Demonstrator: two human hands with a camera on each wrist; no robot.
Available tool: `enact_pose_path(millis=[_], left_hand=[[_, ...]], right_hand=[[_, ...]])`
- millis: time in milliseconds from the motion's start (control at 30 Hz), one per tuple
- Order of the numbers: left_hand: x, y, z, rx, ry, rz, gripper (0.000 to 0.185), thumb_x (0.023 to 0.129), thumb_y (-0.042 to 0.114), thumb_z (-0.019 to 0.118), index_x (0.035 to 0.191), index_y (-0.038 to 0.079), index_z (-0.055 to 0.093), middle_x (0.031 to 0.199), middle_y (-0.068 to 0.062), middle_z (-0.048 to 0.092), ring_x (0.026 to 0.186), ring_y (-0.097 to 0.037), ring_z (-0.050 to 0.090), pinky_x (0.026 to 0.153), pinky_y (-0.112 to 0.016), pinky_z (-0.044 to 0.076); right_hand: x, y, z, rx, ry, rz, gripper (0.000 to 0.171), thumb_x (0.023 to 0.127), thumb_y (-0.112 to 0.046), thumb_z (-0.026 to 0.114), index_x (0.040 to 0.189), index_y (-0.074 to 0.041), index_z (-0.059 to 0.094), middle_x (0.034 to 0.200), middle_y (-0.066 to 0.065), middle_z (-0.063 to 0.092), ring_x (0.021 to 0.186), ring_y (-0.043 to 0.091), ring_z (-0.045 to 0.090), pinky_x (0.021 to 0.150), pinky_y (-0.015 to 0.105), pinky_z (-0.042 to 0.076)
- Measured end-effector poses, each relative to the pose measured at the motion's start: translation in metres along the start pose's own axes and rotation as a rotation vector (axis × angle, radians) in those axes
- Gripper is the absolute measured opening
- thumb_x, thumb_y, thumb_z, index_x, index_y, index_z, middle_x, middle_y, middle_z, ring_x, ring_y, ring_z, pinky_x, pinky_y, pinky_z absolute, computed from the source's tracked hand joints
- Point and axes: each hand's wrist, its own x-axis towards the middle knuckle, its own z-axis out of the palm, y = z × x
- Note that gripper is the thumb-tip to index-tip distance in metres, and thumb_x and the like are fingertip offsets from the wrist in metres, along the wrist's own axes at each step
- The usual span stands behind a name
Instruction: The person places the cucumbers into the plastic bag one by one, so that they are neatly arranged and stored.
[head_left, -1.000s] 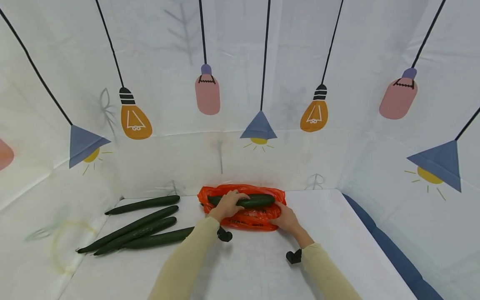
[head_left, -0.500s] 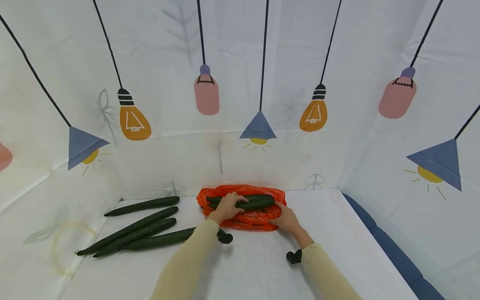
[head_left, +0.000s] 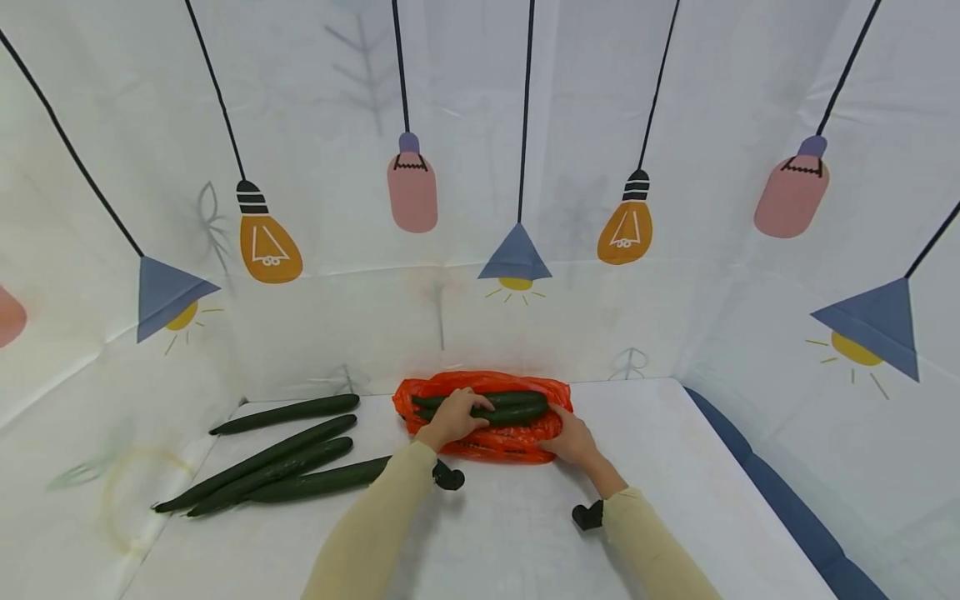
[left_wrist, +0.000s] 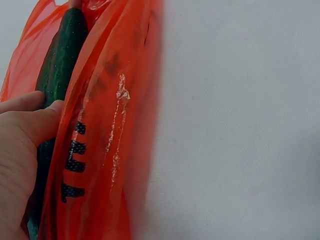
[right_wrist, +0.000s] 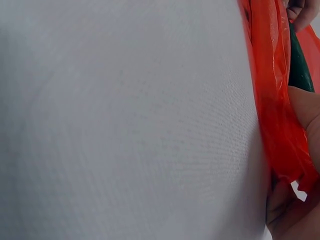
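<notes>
An orange-red plastic bag (head_left: 510,437) lies on the white table, with two dark green cucumbers (head_left: 517,407) in its mouth. My left hand (head_left: 452,417) grips the near cucumber (left_wrist: 60,65) at the bag's left end, fingers curled over it. My right hand (head_left: 572,435) holds the bag's right edge (right_wrist: 280,125); the plastic is bunched against the palm (right_wrist: 302,107). The wrist views show the bag (left_wrist: 100,140) close up, with black print on its side.
Several loose cucumbers (head_left: 270,458) lie on the table (head_left: 525,533) to the left of the bag, one (head_left: 288,410) nearer the back. A printed fabric backdrop (head_left: 480,208) walls the table on three sides. A blue strip (head_left: 787,508) runs along the right edge.
The left hand has pushed its cucumber down into the bag beside the other one. The right hand has kept its hold on the bag's edge.
</notes>
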Motion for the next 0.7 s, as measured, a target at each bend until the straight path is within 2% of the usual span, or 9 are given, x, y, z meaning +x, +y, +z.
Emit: enact_pose_path(millis=[267, 533, 700], left_hand=[[0.0, -0.002, -0.001, -0.002, 0.006, -0.013, 0.019, 0.081, 0.028, 0.065, 0.099, 0.028, 0.065, 0.09, 0.009, 0.049, 0.086, -0.01, 0.046, 0.072, -0.028, 0.042], [-0.007, 0.006, -0.012, -0.064, 0.06, 0.004, 0.019, 0.082, 0.022, 0.064, 0.1, 0.022, 0.066, 0.09, 0.005, 0.052, 0.086, -0.012, 0.048, 0.074, -0.03, 0.043], [-0.012, 0.008, -0.016, -0.08, 0.092, -0.008, 0.018, 0.083, 0.022, 0.062, 0.1, 0.021, 0.066, 0.091, 0.007, 0.052, 0.087, -0.01, 0.05, 0.075, -0.031, 0.044]], right_hand=[[0.003, 0.003, 0.0, 0.013, 0.009, -0.046, 0.083, 0.063, -0.035, 0.078, 0.132, -0.011, 0.039, 0.13, 0.01, 0.042, 0.117, 0.03, 0.037, 0.091, 0.051, 0.032], [0.002, 0.001, -0.003, 0.092, 0.029, -0.037, 0.077, 0.066, -0.022, 0.078, 0.131, -0.012, 0.04, 0.13, 0.012, 0.041, 0.118, 0.032, 0.035, 0.091, 0.053, 0.03], [0.002, 0.001, -0.005, 0.132, 0.088, -0.03, 0.066, 0.068, -0.01, 0.072, 0.128, -0.012, 0.045, 0.126, 0.013, 0.045, 0.114, 0.03, 0.039, 0.089, 0.051, 0.034]])
